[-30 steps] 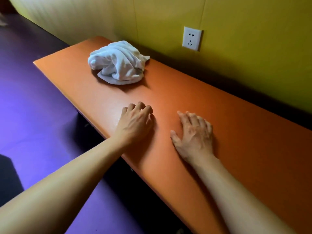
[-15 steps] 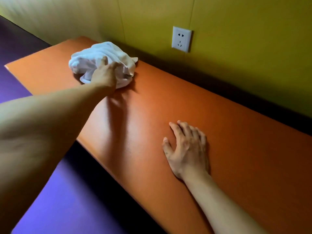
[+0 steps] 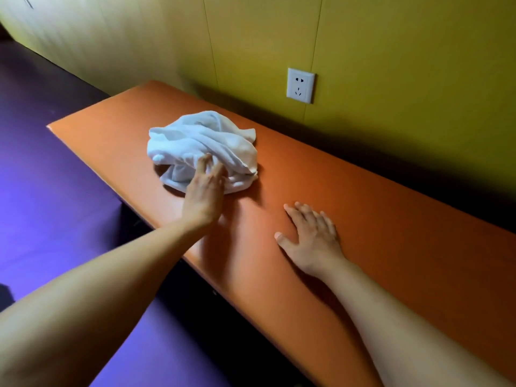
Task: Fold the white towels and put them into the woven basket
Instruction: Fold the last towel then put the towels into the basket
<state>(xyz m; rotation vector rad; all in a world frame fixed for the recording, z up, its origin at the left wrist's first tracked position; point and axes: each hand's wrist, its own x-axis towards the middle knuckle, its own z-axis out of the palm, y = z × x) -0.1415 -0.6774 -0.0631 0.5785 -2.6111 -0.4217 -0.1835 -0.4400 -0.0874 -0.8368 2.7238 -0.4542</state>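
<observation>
A crumpled white towel (image 3: 201, 146) lies in a heap on the orange table top (image 3: 377, 219), toward its far left end. My left hand (image 3: 205, 194) reaches across to the towel's near edge, its fingers curled into the cloth and slightly blurred. My right hand (image 3: 310, 236) rests flat on the table, palm down, fingers spread, holding nothing, about a hand's width right of the towel. No woven basket is in view.
The table runs along a yellow-green wall that carries a white power socket (image 3: 300, 85). The table's near edge (image 3: 195, 263) drops to a purple floor (image 3: 50, 219) on the left.
My left hand left the table beside the right hand, reached out to the towel and took hold of it. The towel now sits closer to my right hand. The right hand stayed put.
</observation>
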